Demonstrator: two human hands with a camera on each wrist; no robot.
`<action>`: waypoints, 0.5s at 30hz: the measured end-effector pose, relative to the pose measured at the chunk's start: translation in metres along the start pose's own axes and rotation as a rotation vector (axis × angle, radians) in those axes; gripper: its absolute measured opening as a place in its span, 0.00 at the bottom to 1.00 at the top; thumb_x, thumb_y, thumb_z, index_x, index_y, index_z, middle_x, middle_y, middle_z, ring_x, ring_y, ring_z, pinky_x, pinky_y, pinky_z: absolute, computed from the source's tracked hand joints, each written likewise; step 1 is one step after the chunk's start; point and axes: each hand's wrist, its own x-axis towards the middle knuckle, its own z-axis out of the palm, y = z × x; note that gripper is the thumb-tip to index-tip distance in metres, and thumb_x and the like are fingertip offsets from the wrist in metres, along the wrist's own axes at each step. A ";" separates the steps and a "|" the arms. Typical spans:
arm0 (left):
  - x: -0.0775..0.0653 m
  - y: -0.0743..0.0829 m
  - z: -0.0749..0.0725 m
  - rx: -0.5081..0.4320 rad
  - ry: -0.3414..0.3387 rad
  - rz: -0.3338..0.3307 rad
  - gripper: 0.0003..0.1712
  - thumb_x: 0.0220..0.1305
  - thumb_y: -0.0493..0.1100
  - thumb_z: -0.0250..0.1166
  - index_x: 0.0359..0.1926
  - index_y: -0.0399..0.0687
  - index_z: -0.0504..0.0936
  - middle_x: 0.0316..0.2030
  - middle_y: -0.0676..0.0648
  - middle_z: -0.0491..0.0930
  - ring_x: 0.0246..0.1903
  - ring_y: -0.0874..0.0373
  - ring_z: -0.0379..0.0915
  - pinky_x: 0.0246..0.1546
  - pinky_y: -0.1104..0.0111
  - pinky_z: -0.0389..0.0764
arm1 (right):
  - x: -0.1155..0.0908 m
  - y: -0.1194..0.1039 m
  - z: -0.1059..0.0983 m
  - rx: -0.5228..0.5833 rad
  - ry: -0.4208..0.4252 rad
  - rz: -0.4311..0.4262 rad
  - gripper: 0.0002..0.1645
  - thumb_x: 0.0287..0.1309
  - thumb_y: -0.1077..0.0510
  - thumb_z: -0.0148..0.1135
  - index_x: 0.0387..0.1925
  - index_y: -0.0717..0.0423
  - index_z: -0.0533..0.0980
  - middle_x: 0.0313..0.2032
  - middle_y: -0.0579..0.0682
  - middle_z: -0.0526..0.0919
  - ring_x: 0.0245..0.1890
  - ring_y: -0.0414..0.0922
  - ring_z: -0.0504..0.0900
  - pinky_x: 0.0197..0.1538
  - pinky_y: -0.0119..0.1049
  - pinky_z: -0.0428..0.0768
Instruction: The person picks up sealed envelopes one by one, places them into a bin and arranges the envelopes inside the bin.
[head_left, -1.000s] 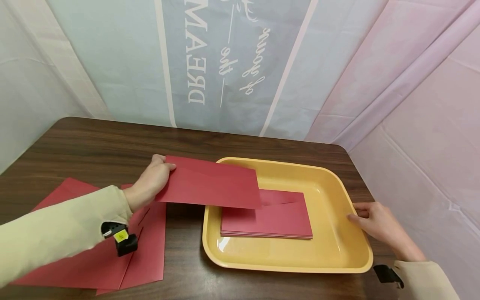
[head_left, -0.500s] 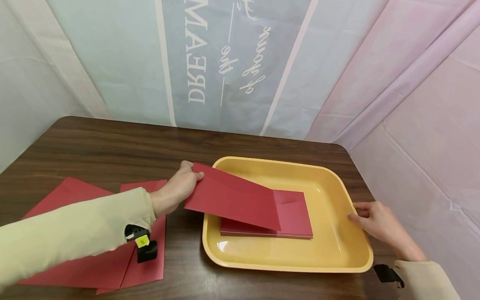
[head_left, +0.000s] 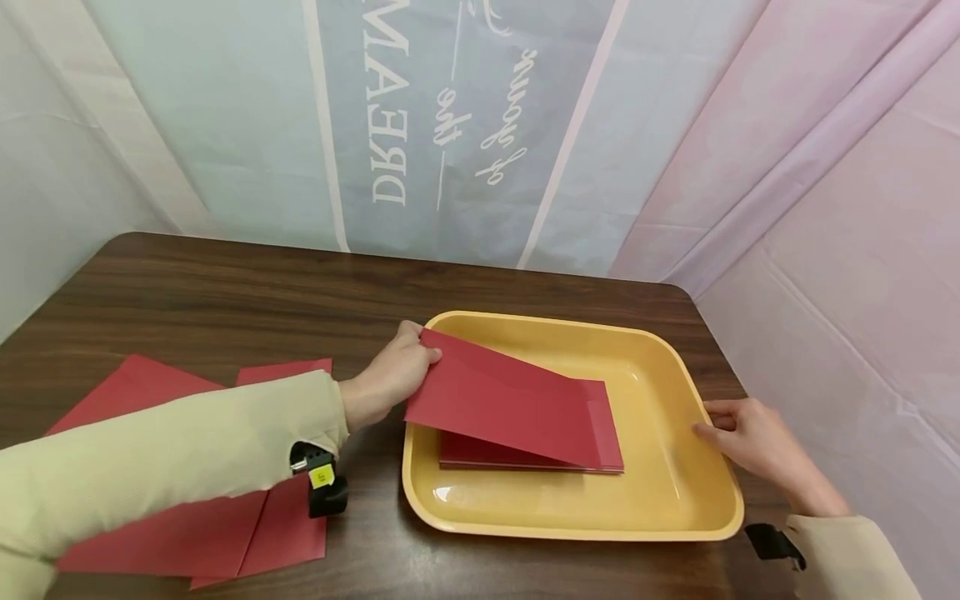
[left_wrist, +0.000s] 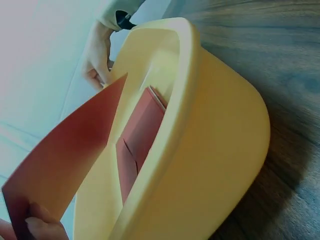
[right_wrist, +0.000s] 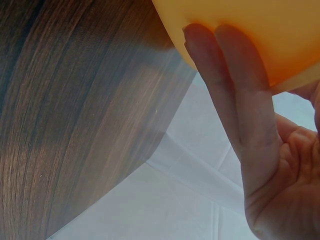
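Placing step, looks like: your left hand (head_left: 392, 377) pinches a red envelope (head_left: 502, 396) tilted over the stack (left_wrist: 142, 122) in the tray (head_left: 525, 510); right hand (head_left: 761, 442) grips the tray. Next likely needs lowering, releasing.

The held red envelope (head_left: 510, 404) hides most of the stack (head_left: 606, 421) in the tray (head_left: 637, 492), whose count cannot be told, and the left hand (head_left: 393, 371) fingertips behind it. The left sleeve (head_left: 187, 446) covers part of the loose red envelopes (head_left: 165, 537) towards the left edge of the tabletop (head_left: 225, 300). The head view cuts off the tabletop's near edge and the banner (head_left: 420, 225) lettering; print on the yellow tag (head_left: 322, 476) is too small to read.
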 end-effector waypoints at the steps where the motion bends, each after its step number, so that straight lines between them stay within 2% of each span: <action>1: 0.001 0.000 0.002 -0.001 -0.001 0.002 0.16 0.71 0.37 0.43 0.56 0.36 0.54 0.48 0.36 0.69 0.41 0.48 0.76 0.52 0.57 0.72 | 0.000 0.000 0.000 -0.003 0.002 -0.002 0.25 0.57 0.56 0.64 0.49 0.74 0.77 0.34 0.60 0.87 0.29 0.45 0.86 0.33 0.30 0.78; 5: 0.003 0.001 0.011 0.006 0.005 0.010 0.18 0.69 0.35 0.44 0.57 0.35 0.55 0.47 0.36 0.69 0.46 0.46 0.72 0.54 0.55 0.70 | 0.002 -0.001 0.000 0.006 0.004 0.000 0.25 0.57 0.57 0.64 0.49 0.74 0.77 0.34 0.60 0.87 0.28 0.44 0.86 0.32 0.30 0.78; 8: 0.006 0.000 0.018 0.019 0.018 0.012 0.18 0.67 0.35 0.46 0.56 0.35 0.57 0.43 0.37 0.70 0.43 0.47 0.71 0.51 0.59 0.70 | 0.002 -0.001 0.000 0.011 0.006 0.006 0.25 0.57 0.57 0.64 0.49 0.74 0.77 0.34 0.60 0.87 0.28 0.43 0.86 0.32 0.29 0.78; 11: 0.009 -0.001 0.023 0.020 0.003 0.009 0.17 0.67 0.35 0.46 0.55 0.34 0.58 0.36 0.40 0.70 0.32 0.51 0.72 0.39 0.65 0.73 | 0.002 -0.001 0.000 0.008 0.008 0.006 0.25 0.56 0.57 0.64 0.49 0.74 0.77 0.33 0.61 0.87 0.28 0.44 0.86 0.32 0.29 0.77; 15: 0.013 -0.002 0.030 0.001 -0.032 0.010 0.15 0.68 0.35 0.45 0.53 0.35 0.58 0.31 0.42 0.68 0.21 0.55 0.67 0.24 0.69 0.71 | 0.000 0.000 -0.001 0.016 0.008 0.015 0.25 0.57 0.58 0.64 0.49 0.75 0.76 0.34 0.62 0.87 0.28 0.46 0.86 0.31 0.29 0.77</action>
